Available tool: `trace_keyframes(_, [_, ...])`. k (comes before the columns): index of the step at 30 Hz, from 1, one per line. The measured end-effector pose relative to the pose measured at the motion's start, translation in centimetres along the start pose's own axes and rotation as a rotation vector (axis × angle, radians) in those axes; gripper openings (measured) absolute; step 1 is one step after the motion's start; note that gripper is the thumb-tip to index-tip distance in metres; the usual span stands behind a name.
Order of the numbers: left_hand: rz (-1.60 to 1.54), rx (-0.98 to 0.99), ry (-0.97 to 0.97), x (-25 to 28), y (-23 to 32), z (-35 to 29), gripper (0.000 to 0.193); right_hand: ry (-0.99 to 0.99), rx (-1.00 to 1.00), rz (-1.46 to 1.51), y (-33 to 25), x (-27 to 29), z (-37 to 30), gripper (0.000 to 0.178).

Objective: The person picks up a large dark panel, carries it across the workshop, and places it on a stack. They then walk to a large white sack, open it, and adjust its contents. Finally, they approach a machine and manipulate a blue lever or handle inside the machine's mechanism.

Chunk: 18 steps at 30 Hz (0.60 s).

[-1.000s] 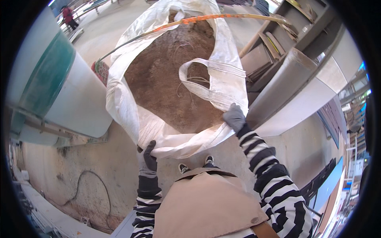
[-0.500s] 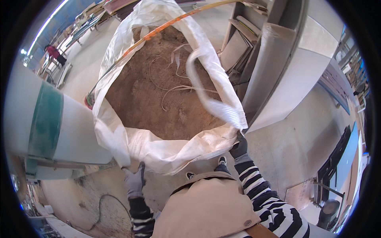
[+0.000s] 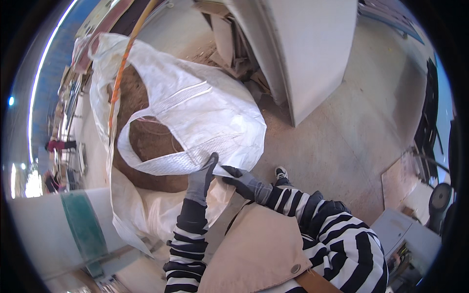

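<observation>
A big white woven bulk bag stands in front of me, holding brown powdery material that looks like sawdust. Its right side is folded inward across the opening, and a wide white strap loop lies over the powder. Both hands wear grey and black gloves. My left hand grips the bag's near rim by the end of the strap. Close beside it on the right, my right hand pinches the same rim. Some fingertips are hidden by the fabric.
A pole with orange wrapping crosses the bag's far left. A white cylinder with a green band is at the left. Right of the bag stands a large pale panel structure, with board scraps behind it. People work far left.
My view has turned right. My left hand has moved up onto the bag's rim, near my right hand. The bag's right side has folded inward over the powder.
</observation>
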<state>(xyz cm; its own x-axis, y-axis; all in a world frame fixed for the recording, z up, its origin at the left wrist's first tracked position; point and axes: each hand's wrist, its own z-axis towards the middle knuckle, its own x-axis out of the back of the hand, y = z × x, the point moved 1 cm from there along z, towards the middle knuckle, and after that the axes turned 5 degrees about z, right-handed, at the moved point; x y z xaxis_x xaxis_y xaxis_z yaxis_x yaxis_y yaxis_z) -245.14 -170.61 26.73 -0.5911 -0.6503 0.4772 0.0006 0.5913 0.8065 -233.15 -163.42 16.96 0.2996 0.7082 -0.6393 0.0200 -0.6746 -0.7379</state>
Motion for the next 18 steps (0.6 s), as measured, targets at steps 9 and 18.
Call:
trace_keyframes(9, [0.390,-0.448,0.223,-0.3,2.3,-0.7,0.009,0.007,0.051,-0.154,-6.4,1.6,0.4,0.099])
trace_keyframes(18, [1.271,-0.528,-0.063,-7.4,5.2,-1.4,0.047,0.048,0.166,-0.197,-10.0,1.3,1.8,0.068])
